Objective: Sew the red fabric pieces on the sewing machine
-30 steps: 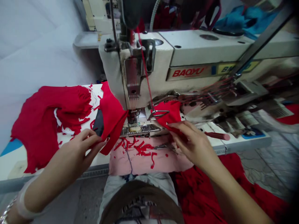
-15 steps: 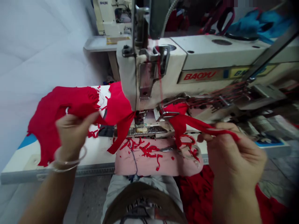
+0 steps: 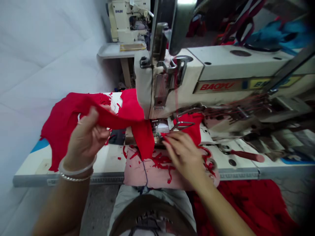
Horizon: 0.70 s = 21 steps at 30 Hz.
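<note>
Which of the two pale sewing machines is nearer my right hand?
The white sewing machine with red BAOYU lettering; the cream sewing machine with dark lettering stands farther back.

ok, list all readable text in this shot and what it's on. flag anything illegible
"BAOYU": metal nameplate on the front sewing machine.
"BM", then characters blocked by a bar: yellow label beside it.
"SH", remaining letters blurred: rear machine.
Too blurred to read: lettering on the wearer's shirt.
Too small to read: ruler strip on the table's front edge.
</note>
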Available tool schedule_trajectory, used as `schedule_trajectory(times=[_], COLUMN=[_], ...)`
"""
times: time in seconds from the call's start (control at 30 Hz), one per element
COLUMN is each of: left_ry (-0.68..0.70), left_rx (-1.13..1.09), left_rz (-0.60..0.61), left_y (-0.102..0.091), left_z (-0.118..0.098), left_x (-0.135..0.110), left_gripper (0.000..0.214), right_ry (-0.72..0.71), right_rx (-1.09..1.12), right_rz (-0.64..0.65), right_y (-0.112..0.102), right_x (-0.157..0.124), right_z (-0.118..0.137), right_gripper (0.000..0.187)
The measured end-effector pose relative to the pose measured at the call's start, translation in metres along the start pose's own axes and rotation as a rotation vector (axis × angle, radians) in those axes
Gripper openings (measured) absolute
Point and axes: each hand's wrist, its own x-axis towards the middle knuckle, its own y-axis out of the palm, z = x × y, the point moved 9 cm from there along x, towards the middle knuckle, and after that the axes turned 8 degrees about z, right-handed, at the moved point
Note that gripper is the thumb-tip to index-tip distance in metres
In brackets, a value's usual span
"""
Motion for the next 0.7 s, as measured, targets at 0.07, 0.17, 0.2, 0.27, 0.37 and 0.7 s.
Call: schedule_trajectory(times=[0.07,0.17,0.2,0.27,0.37,0.7], left_ry=[0.075,0.240,0.331,0.514,0.600,0.553], left_rx=[-0.147,0.264,0.505,0.948,1.343,1.619], left_rz=[0.013,0.266,0.352,0.431,0.382,0.372], left_y=[0.010,0.064,0.085,0.112,0.111,0.124], left_z=[-0.005,0.006,0.015,0.034,0.046,0.037], left_x=[-0.002,-0.019,-0.028,-0.046,-0.053,-0.045], left_gripper=[0.022,0.012,0.015,0.024,0.027,0.018], right_ry=[-0.155,-0.219,-0.223,-0.217,-0.202,-0.086], right_rx=[-0.251,-0.426,-0.446,-0.469,-0.479,-0.309], right_rz=[0.103,0.117,0.120,0.148,0.191,0.192], right_y=[0.028,0.040,0.039,0.035,0.029,0.039], right_x=[0.001,-0.005,-0.007,-0.011,-0.014,-0.002], right_z=[0.019,0.023,0.022,0.017,0.011,0.012], right_gripper=[0.023,0.023,0.020,0.020,0.029,0.036])
